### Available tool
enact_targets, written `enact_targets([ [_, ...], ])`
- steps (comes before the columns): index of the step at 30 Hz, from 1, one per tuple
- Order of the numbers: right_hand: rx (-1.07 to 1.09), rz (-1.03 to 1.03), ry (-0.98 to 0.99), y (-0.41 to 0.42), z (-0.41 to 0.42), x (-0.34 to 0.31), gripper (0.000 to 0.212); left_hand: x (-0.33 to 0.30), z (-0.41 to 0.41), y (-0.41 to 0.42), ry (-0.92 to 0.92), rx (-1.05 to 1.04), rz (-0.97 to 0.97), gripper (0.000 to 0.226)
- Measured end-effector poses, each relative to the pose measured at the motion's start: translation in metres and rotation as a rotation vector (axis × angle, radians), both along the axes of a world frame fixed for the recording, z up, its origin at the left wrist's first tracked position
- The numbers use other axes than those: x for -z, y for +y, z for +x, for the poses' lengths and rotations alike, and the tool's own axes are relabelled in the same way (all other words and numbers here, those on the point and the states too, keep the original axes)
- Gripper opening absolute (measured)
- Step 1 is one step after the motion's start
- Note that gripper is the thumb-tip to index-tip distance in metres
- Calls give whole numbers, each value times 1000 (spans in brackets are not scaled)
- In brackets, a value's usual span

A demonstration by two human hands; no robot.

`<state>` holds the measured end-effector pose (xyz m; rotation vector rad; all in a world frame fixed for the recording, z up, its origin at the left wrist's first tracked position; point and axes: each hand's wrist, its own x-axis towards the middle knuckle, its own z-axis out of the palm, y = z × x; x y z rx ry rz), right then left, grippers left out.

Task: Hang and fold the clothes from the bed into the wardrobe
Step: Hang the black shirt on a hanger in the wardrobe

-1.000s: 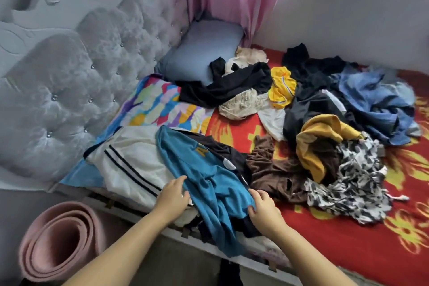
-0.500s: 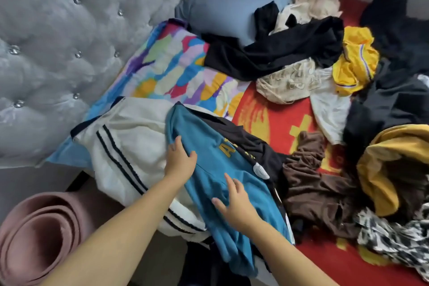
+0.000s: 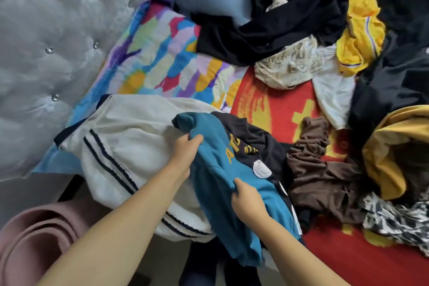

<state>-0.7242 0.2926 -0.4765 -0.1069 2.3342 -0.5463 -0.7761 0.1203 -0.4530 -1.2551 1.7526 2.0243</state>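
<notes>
head view: teal shirt (image 3: 216,169) lies at the near bed edge, over a white striped garment (image 3: 120,153) and a dark one, its long axis running from far-left to near-right. left hand (image 3: 185,153) pinches the far end, right hand (image 3: 248,202) grips the middle; lifting towards the person looks easiest.

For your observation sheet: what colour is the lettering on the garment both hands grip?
Yellow-orange lettering, head view.

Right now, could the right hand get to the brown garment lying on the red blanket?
Probably yes. The brown garment lies uncovered just beside the right hand, but that hand is gripping the teal shirt and would have to let go first.
</notes>
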Motion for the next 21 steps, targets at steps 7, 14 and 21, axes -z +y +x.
enact_targets([
  [7, -217, -126, -107, 20, 32, -67, 16, -75, 35, 4, 63, -75, 153, 16],
  [14, -275, -233, 39, 81, 32, -122, 20, -174, 100, 54, 242, 18, 101, 30],
  [21, 117, -469, 462, 175, 12, -199, 17, -261, 178, 144, 474, 2, 27, 40],
])
